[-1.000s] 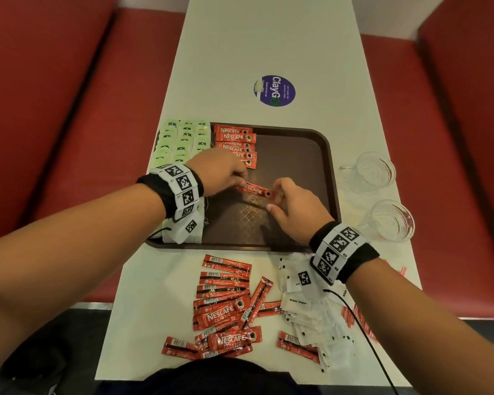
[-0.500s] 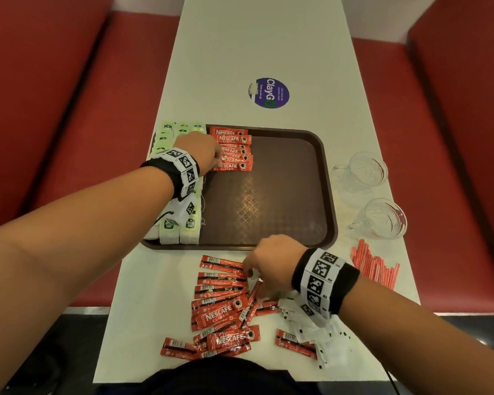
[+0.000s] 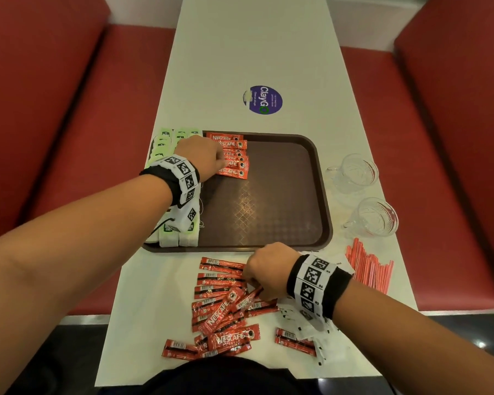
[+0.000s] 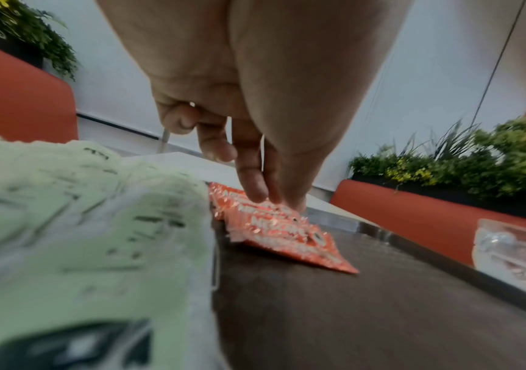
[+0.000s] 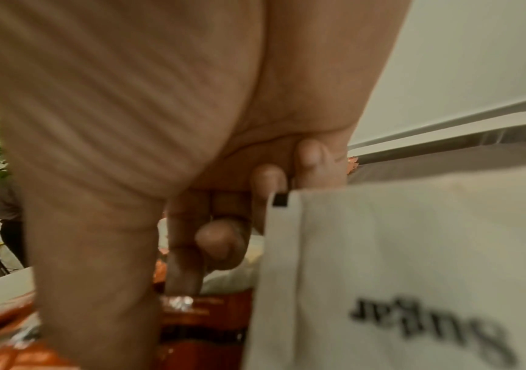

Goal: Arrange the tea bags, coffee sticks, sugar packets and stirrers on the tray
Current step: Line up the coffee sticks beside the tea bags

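Note:
The brown tray (image 3: 324, 195) holds green tea bags (image 3: 166, 141) along its left side and a row of red coffee sticks (image 3: 234, 163) at the far left. My left hand (image 3: 220, 161) rests on that row, its straight fingertips (image 4: 255, 195) touching the top sticks (image 4: 286, 230). In front of the tray lies a loose pile of coffee sticks (image 3: 220, 312). My right hand (image 3: 250, 283) is down on the pile, thumb and forefinger pinching a stick (image 5: 207, 313), the other fingers curled. White sugar packets (image 3: 320, 337) lie under my right wrist. Red stirrers (image 3: 368, 269) lie to the right.
Two glass cups (image 3: 354, 172) (image 3: 377, 218) stand right of the tray. A round purple sticker (image 3: 263, 99) lies beyond it. Most of the tray floor (image 3: 268, 201) is bare. Red bench seats flank the narrow white table.
A second ago both hands held one coffee stick over the tray. My left hand has since carried it to the row, and my right hand has dropped back to the loose pile.

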The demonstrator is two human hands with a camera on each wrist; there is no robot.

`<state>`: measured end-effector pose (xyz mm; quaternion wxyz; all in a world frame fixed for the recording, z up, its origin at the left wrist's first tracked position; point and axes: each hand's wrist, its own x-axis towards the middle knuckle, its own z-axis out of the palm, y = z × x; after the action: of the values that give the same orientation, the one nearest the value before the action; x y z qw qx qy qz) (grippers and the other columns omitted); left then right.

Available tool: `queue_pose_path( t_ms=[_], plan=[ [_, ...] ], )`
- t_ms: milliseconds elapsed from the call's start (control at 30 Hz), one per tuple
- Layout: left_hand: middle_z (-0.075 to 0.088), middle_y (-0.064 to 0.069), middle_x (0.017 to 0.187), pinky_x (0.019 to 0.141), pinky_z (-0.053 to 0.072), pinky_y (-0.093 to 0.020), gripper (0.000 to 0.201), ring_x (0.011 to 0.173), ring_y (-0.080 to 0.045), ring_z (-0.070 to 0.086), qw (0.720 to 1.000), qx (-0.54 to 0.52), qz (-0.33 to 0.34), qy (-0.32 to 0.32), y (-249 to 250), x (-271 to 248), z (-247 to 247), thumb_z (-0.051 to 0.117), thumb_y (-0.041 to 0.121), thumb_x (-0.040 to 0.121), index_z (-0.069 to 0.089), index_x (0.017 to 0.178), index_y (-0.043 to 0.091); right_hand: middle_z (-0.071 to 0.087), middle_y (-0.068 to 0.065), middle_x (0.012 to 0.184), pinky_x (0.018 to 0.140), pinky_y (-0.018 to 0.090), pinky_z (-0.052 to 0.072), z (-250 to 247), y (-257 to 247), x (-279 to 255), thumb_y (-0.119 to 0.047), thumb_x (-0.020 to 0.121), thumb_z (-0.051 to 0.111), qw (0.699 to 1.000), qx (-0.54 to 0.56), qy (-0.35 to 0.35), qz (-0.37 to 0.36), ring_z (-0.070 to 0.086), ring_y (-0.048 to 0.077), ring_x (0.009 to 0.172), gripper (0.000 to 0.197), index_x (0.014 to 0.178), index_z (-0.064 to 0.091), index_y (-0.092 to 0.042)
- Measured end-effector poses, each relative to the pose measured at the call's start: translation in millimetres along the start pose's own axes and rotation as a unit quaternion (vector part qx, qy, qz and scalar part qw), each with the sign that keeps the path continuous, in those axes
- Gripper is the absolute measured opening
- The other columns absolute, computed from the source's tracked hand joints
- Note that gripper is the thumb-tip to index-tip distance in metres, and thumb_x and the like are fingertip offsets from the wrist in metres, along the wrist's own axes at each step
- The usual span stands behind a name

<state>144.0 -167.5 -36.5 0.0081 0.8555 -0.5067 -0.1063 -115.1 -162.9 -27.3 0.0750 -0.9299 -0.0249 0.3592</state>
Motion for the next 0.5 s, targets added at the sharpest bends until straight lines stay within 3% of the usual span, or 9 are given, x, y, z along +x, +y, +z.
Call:
queue_pose_path(
  t_ms=[100, 167, 400, 500],
  plan=[
    [0.069, 0.007, 0.087, 0.083, 0.052, -0.038, 0.020, 0.087, -0.018, 0.063, 0.998, -0.042, 0.042, 0.020, 9.1, -28.2, -8.2, 0.058, 0.045, 0.094, 0.071, 0.093, 0.030, 0.063, -0.003, 0.083, 0.069, 0.033, 0.054, 0.7, -1.7, -2.2, -0.031, 0.085, 0.072, 1.000, 0.001, 0.002, 0.003, 0.060, 0.021, 0.075, 0.019, 0.078, 0.055, -0.027],
    [0.066, 0.012, 0.082, 0.077, 0.047, -0.032, 0.018, 0.081, -0.012, 0.059, 0.995, -0.073, 0.074, 0.012, 15.0, -52.1, -10.0, 0.058, 0.044, 0.095, 0.070, 0.090, 0.031, 0.062, -0.004, 0.083, 0.068, 0.031, 0.052, 0.5, -2.3, -4.5, -0.031, 0.087, 0.070, 1.000, 0.008, 0.008, -0.002, 0.058, 0.020, 0.076, 0.018, 0.078, 0.055, -0.028],
    [0.059, 0.018, 0.086, 0.069, 0.036, -0.016, 0.011, 0.081, -0.002, 0.053, 0.966, -0.060, 0.207, -0.140, 27.9, -134.3, -0.5, 0.061, 0.039, 0.095, 0.070, 0.095, 0.032, 0.055, -0.005, 0.076, 0.065, 0.033, 0.049, -1.5, -5.7, -16.9, -0.024, 0.084, 0.062, 0.994, 0.088, 0.062, 0.036, 0.054, 0.021, 0.073, 0.032, 0.066, 0.035, -0.029],
    [0.062, 0.015, 0.089, 0.071, 0.047, -0.026, 0.018, 0.081, -0.006, 0.056, 0.959, -0.014, 0.228, -0.170, 30.1, -159.2, 11.4, 0.060, 0.049, 0.093, 0.067, 0.097, 0.033, 0.046, -0.009, 0.070, 0.059, 0.028, 0.038, 1.9, -4.3, -22.0, -0.015, 0.085, 0.055, 0.985, 0.134, 0.061, 0.093, 0.050, 0.020, 0.074, 0.036, 0.066, 0.030, -0.032]
  ],
)
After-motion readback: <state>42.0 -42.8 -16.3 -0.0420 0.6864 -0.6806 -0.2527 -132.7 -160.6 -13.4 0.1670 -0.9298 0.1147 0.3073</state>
